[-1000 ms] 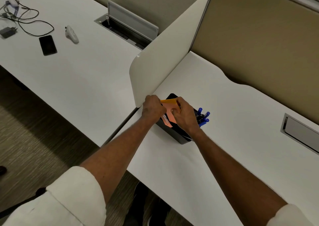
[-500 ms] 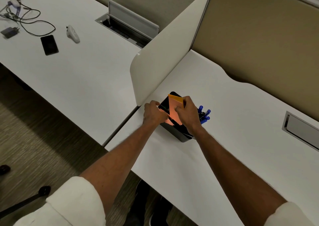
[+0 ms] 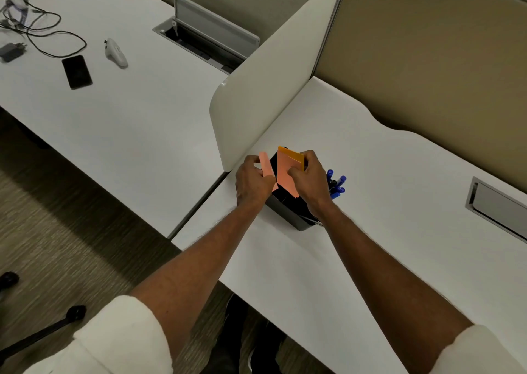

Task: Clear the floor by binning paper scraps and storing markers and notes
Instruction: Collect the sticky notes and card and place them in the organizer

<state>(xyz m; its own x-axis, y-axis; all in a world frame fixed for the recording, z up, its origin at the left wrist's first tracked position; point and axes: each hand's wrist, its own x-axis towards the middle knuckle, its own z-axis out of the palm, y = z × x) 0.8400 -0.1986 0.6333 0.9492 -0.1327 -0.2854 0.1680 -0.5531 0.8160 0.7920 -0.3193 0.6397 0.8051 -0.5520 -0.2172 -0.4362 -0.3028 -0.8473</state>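
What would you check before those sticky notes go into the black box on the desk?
1. Left hand grip on the pink note: ok, pinched.
2. Right hand grip on the note stack: ok, held by fingers and thumb.
3. Both sets of notes over the black organizer: ok.
4. Blue markers stored at the organizer's right end: ok, standing inside.
5. Free room in the slot below the notes: cannot tell, hands hide it.
6. Organizer upright on the white desk: ok.
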